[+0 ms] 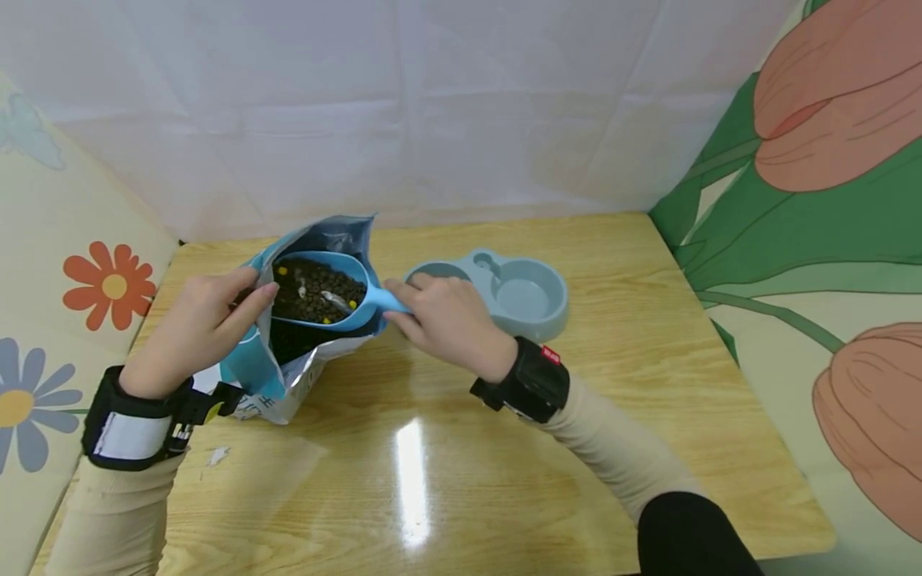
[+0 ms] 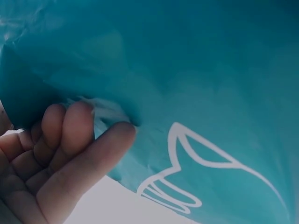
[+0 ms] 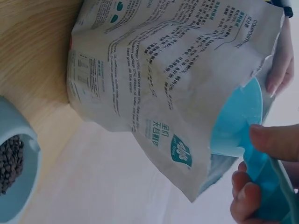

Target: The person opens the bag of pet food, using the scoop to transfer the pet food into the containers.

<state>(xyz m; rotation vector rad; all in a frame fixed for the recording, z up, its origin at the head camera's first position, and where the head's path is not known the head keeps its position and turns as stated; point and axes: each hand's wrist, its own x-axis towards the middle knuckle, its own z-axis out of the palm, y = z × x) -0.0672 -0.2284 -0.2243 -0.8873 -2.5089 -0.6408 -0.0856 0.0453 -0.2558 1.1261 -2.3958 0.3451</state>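
My left hand (image 1: 202, 328) pinches the left rim of an open pet food bag (image 1: 252, 360), teal and white with a silvery lining. In the left wrist view the thumb and fingers (image 2: 77, 126) grip a fold of its teal side. Gripped by the handle, a blue scoop (image 1: 378, 298) is in my right hand (image 1: 450, 320). The scoop sits in the bag's mouth, heaped with brown kibble (image 1: 317, 292) and a few yellow and pale pieces. More dark kibble shows beneath it inside the bag. In the right wrist view, the thumb lies along the scoop handle (image 3: 266, 186).
A blue-grey double pet bowl (image 1: 551, 308) stands on the wooden table (image 1: 576, 464), right of the bag and partly behind my right hand. Its left compartment holds kibble (image 3: 10, 163). A white scrap (image 1: 218, 456) lies near the left forearm. A white sheet (image 1: 468, 120) hangs behind.
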